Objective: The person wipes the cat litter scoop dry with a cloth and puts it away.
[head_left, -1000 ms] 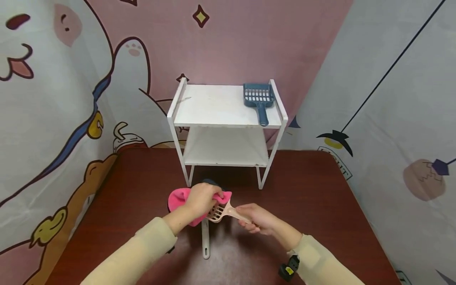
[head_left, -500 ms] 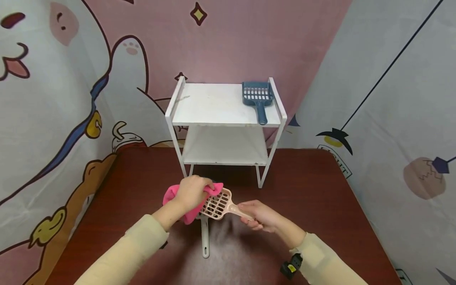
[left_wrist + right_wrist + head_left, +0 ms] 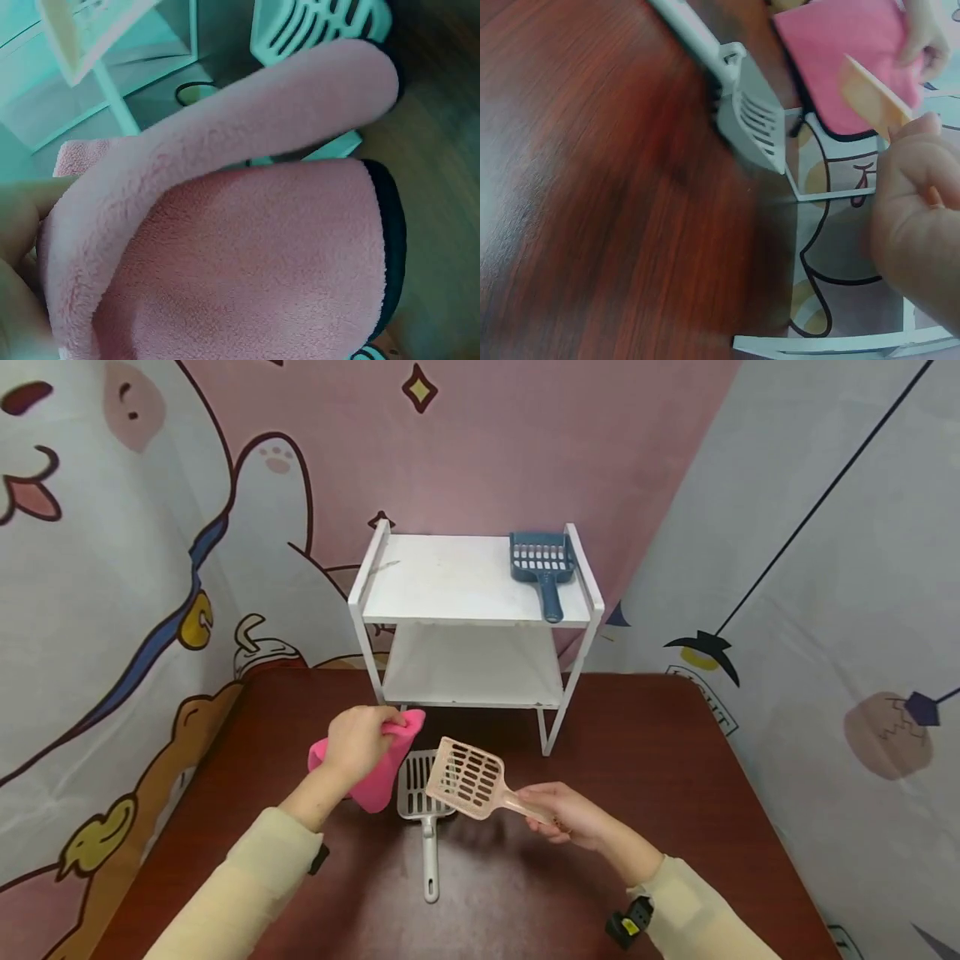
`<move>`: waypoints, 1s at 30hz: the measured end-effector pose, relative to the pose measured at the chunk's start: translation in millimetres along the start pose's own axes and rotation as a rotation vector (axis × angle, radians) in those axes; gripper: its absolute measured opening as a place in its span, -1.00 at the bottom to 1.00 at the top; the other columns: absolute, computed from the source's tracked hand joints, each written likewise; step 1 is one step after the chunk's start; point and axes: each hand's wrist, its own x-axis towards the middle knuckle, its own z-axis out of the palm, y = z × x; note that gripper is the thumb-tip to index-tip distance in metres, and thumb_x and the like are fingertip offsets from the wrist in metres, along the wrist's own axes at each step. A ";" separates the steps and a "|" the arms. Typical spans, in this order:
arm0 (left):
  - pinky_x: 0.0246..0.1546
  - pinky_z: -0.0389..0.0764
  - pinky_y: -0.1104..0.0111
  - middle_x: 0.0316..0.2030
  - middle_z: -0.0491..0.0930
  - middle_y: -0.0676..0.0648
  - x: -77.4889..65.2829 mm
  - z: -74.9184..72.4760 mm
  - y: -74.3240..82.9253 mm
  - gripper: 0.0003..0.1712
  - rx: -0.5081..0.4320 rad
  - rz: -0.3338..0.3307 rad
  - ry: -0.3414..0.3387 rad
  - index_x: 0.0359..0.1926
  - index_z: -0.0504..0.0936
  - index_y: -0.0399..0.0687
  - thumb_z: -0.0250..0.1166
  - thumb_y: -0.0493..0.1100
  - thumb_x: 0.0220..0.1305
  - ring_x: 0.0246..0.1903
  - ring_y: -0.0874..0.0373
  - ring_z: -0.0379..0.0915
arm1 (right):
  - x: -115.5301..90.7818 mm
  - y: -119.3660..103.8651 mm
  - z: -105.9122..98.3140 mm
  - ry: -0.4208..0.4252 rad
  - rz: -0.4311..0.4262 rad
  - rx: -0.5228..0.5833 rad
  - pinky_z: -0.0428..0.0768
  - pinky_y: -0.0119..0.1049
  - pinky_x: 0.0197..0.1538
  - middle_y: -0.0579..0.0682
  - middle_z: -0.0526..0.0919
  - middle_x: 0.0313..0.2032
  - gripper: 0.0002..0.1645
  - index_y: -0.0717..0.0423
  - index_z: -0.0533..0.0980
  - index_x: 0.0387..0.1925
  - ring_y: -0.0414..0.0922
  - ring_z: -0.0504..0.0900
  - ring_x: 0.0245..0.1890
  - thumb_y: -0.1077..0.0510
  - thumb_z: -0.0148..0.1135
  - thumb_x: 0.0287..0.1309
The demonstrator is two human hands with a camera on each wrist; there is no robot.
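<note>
My left hand (image 3: 358,745) grips a pink cloth (image 3: 378,777), which hangs bunched from the fingers; its dark edging shows in the left wrist view, where the cloth (image 3: 255,255) fills most of the picture. My right hand (image 3: 566,814) holds a beige slotted litter scoop (image 3: 468,779) by its handle, the scoop's head pointing left over the table. Below and left of it, a light grey litter scoop (image 3: 429,852) lies on the table with its handle towards me. The beige scoop's head overlaps the grey scoop's right side in the head view.
A white two-tier shelf (image 3: 450,585) stands at the back of the brown table (image 3: 637,760). On its top right lies a blue litter scoop (image 3: 550,578). A printed cloth backdrop (image 3: 465,452) hangs behind the table.
My left hand has moved left with the pink cloth, off the beige scoop, uncovering its head and the grey scoop. My right hand has shifted slightly right with the beige scoop.
</note>
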 end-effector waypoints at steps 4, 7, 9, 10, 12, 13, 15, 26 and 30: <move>-0.57 0.50 0.28 -0.43 0.72 -0.01 2.4 -5.1 12.2 -0.86 -0.015 0.035 0.010 -0.38 0.72 0.03 0.43 -0.25 -0.05 -0.48 0.08 0.59 | 5.0 2.8 1.9 0.063 -0.014 -0.141 0.12 -0.51 -0.71 -0.19 0.45 -0.65 -0.48 0.39 0.38 0.10 -0.37 0.13 -0.80 0.05 -0.02 0.30; -0.56 0.50 0.28 -0.45 0.71 0.02 0.7 -4.7 26.4 -0.84 -0.019 0.077 0.003 -0.40 0.71 0.05 0.43 -0.27 -0.06 -0.48 0.09 0.59 | 10.7 2.7 6.0 0.104 -0.044 -0.244 0.12 -0.48 -0.70 -0.17 0.44 -0.65 -0.49 0.37 0.43 0.07 -0.35 0.13 -0.80 0.04 0.03 0.28; -0.56 0.50 0.29 -0.46 0.71 0.05 -1.7 -3.1 36.7 -0.81 -0.025 0.115 -0.012 -0.41 0.71 0.08 0.42 -0.30 -0.09 -0.47 0.11 0.58 | 14.1 1.1 9.5 0.129 -0.069 -0.301 0.14 -0.48 -0.69 -0.15 0.43 -0.67 -0.52 0.36 0.47 0.04 -0.33 0.15 -0.79 0.05 0.05 0.27; -0.54 0.51 0.28 -0.47 0.71 0.06 -3.5 -2.0 42.1 -0.78 -0.026 0.133 -0.019 -0.41 0.71 0.09 0.42 -0.33 -0.12 -0.46 0.12 0.58 | 15.5 -0.4 11.7 0.143 -0.082 -0.335 0.15 -0.48 -0.68 -0.14 0.43 -0.67 -0.54 0.35 0.49 0.02 -0.33 0.16 -0.78 0.05 0.06 0.27; -0.53 0.51 0.28 -0.48 0.70 0.09 -7.1 1.5 50.8 -0.72 -0.020 0.179 -0.037 -0.43 0.71 0.10 0.39 -0.38 -0.17 -0.46 0.14 0.56 | 18.0 -3.0 15.6 0.169 -0.120 -0.407 0.17 -0.48 -0.66 -0.10 0.42 -0.69 -0.57 0.35 0.52 -0.01 -0.33 0.19 -0.76 0.08 0.06 0.27; -0.52 0.51 0.29 -0.48 0.70 0.10 -8.8 3.9 53.9 -0.71 -0.004 0.211 -0.046 -0.43 0.71 0.11 0.37 -0.39 -0.18 -0.45 0.15 0.55 | 18.7 -4.2 16.8 0.184 -0.139 -0.444 0.18 -0.48 -0.65 -0.10 0.41 -0.69 -0.59 0.34 0.53 -0.03 -0.33 0.21 -0.75 0.08 0.06 0.27; -0.50 0.53 0.30 -0.48 0.70 0.12 -11.7 8.0 58.2 -0.68 0.036 0.268 -0.060 -0.42 0.71 0.11 0.35 -0.40 -0.20 -0.45 0.17 0.54 | 19.2 -5.8 18.4 0.211 -0.169 -0.516 0.20 -0.48 -0.64 -0.10 0.40 -0.70 -0.62 0.30 0.56 -0.07 -0.34 0.22 -0.74 0.08 0.06 0.27; -0.49 0.55 0.30 -0.43 0.72 0.10 -16.6 10.8 39.0 -0.72 0.107 0.246 -0.101 -0.36 0.72 0.09 0.38 -0.37 -0.10 -0.43 0.18 0.52 | 9.7 -8.6 11.4 0.182 -0.181 -0.540 0.15 -0.50 -0.64 -0.05 0.38 -0.69 -0.63 0.25 0.60 -0.12 -0.36 0.18 -0.75 0.06 0.06 0.27; -0.49 0.56 0.29 -0.45 0.71 0.06 -16.4 13.8 19.8 -0.76 0.110 0.177 -0.054 -0.35 0.72 0.08 0.39 -0.34 -0.08 -0.44 0.16 0.55 | 5.4 -5.8 4.6 0.129 -0.143 -0.369 0.15 -0.51 -0.68 -0.11 0.41 -0.68 -0.58 0.39 0.52 -0.08 -0.38 0.17 -0.79 0.08 -0.02 0.32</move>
